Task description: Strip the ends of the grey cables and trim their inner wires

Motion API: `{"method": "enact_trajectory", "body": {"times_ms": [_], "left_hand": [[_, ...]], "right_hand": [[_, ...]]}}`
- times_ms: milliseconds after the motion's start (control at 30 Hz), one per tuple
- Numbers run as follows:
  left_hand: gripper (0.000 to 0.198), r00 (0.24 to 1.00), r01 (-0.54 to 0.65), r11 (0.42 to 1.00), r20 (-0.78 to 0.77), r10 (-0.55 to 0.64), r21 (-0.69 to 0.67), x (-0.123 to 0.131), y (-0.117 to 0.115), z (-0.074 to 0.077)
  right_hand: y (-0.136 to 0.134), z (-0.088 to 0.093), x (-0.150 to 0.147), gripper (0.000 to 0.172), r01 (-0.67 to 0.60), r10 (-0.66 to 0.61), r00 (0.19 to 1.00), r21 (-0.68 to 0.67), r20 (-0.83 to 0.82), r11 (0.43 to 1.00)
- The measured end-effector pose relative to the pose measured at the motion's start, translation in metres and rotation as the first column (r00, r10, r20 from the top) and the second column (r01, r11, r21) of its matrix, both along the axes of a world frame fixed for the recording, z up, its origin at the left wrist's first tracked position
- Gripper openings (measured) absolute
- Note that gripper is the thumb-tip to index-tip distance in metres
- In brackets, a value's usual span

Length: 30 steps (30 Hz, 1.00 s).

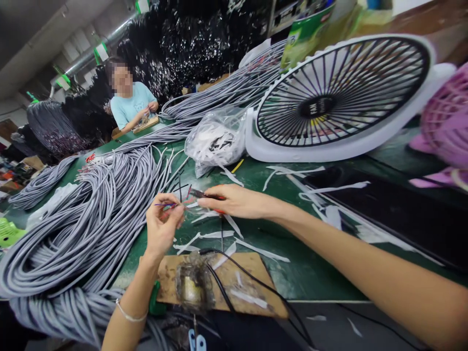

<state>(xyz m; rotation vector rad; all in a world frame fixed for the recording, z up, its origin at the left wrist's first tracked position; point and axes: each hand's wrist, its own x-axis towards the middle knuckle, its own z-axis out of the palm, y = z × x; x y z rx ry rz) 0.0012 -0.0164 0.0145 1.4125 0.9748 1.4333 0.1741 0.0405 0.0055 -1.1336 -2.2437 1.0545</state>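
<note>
Thin coloured wires (168,205) are pinched between the thumb and fingers of my left hand (164,222), over the green table. Wrapped in my right hand (234,199) is a pair of pliers or cutters with red handles (218,211). Its dark jaws (196,193) point left, just beside the wire ends. Whether the jaws touch a wire is too small to tell. Below both hands, a wooden board (252,273) carries a small metal device wrapped in clear film (192,285), with black cords running from it.
Bundles of grey cable (106,209) cover the left side. A bag of white strips (219,139) and a white fan (321,107) stand at the back. White strips (261,249) litter the green table (288,278). A dark flat panel (387,209) lies right. Another person (133,105) sits across.
</note>
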Motion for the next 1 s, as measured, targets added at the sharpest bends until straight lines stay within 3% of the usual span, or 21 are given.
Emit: {"method": "enact_trajectory", "body": {"times_ms": [133, 200, 367, 500, 667, 867, 1000], "left_hand": [[0.027, 0.996, -0.080, 0.997, -0.035, 0.081, 0.021, -0.001, 0.002, 0.003], [0.028, 0.992, -0.106, 0.994, -0.060, 0.107, 0.010, -0.001, 0.002, 0.004], [0.028, 0.987, -0.137, 0.991, -0.078, 0.137, 0.007, -0.004, 0.001, 0.005], [0.026, 0.981, -0.164, 0.985, -0.098, 0.168, 0.044, -0.008, 0.001, 0.006], [0.021, 0.970, -0.190, 0.970, -0.122, 0.209, 0.153, -0.010, -0.001, 0.005], [0.014, 0.935, -0.080, 0.952, -0.309, 0.175, 0.296, -0.011, -0.005, 0.003], [0.017, 0.909, -0.072, 0.931, -0.359, 0.209, 0.359, -0.015, -0.006, 0.002]], "right_hand": [[0.016, -0.008, 0.011, 0.034, 0.159, -0.256, 0.897, 0.277, 0.361, 0.948], [0.021, -0.016, 0.011, 0.026, 0.135, -0.257, 0.871, 0.300, 0.418, 0.945], [0.022, -0.026, 0.003, 0.025, 0.129, -0.247, 0.865, 0.282, 0.436, 0.951], [0.015, -0.016, 0.004, 0.028, 0.164, -0.289, 0.860, 0.307, 0.421, 0.937], [0.009, -0.005, 0.007, 0.027, 0.004, -0.103, 0.919, 0.252, 0.380, 0.968], [0.016, -0.023, -0.003, 0.024, 0.163, -0.289, 0.831, 0.289, 0.476, 0.944], [0.014, -0.015, 0.000, 0.014, 0.208, -0.348, 0.838, 0.345, 0.419, 0.915]]}}
